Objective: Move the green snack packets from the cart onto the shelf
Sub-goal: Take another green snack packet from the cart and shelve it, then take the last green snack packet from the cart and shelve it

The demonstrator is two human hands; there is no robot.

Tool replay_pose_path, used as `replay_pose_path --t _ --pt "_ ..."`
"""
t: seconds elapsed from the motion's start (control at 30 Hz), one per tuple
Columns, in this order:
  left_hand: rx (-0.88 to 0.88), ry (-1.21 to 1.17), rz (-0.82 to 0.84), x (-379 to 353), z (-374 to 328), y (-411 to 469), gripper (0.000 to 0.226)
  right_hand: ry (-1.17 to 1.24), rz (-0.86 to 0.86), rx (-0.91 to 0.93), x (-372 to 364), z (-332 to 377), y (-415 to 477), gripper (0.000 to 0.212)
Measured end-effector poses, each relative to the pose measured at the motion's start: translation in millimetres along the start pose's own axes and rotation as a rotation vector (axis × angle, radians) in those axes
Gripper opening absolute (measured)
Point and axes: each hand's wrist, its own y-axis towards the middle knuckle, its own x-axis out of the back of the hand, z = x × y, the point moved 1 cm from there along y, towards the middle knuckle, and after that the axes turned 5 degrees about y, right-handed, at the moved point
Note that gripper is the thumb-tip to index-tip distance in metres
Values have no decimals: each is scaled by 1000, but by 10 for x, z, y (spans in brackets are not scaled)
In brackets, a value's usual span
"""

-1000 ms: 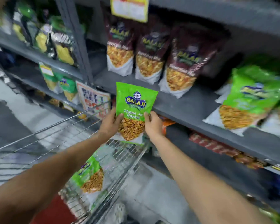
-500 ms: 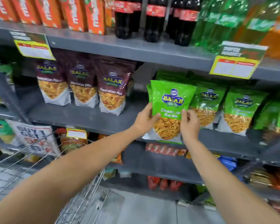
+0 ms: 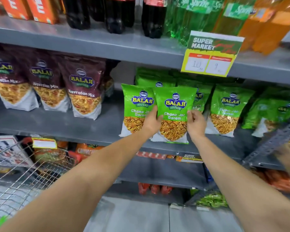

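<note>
A green snack packet (image 3: pixel 174 104) stands upright at the front edge of the grey middle shelf (image 3: pixel 94 126). My left hand (image 3: pixel 151 122) grips its left edge and my right hand (image 3: pixel 195 123) holds its right edge. Another green packet (image 3: pixel 136 101) stands just left of it, partly behind my left hand. More green packets (image 3: pixel 229 106) line the shelf to the right and behind. The wire cart (image 3: pixel 23 174) is at the lower left; its contents are out of sight.
Maroon snack bags (image 3: pixel 84 87) fill the left of the same shelf. Dark, green and orange soda bottles (image 3: pixel 152 15) stand on the shelf above, with a yellow price tag (image 3: pixel 211 56) hanging from its edge. Lower shelves hold orange and red packs. A slotted steel post (image 3: pixel 273 139) rises at right.
Both hands carried the green packet from above the cart up and right to the middle shelf. It now stands at the shelf's front edge beside another green packet.
</note>
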Motion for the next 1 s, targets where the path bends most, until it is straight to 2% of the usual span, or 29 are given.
replay_pose_path --t 0.1,0.17,0.3,0.37,0.47,0.53,0.7,0.83,1.0 --pt "-10 74 -28 -47 72 17 43 -16 19 -18 -91 -181 -19 32" --pt "-2 46 -36 -28 50 36 46 -18 5 -43 -112 -230 -21 32" --pt "-40 14 -71 120 23 52 41 -82 -85 -49 -88 -138 1 34" --pt "-71 12 -103 226 75 15 35 -174 -151 10 -69 -7 -16 38" --pt "-104 30 -247 486 219 -117 29 -307 -195 217 -175 289 -87 44" --pt "-111 98 -346 730 367 -249 30 -321 -126 332 -391 522 -186 45" --pt "-87 377 -469 1370 842 -743 51 -339 66 610 -1186 1066 -670 44" --pt "89 546 -589 1920 1559 -1357 64 -272 288 802 -1981 1431 -1367 50" --pt "404 607 -641 2418 2549 -2302 71 -248 546 908 -2805 1664 -2387 50"
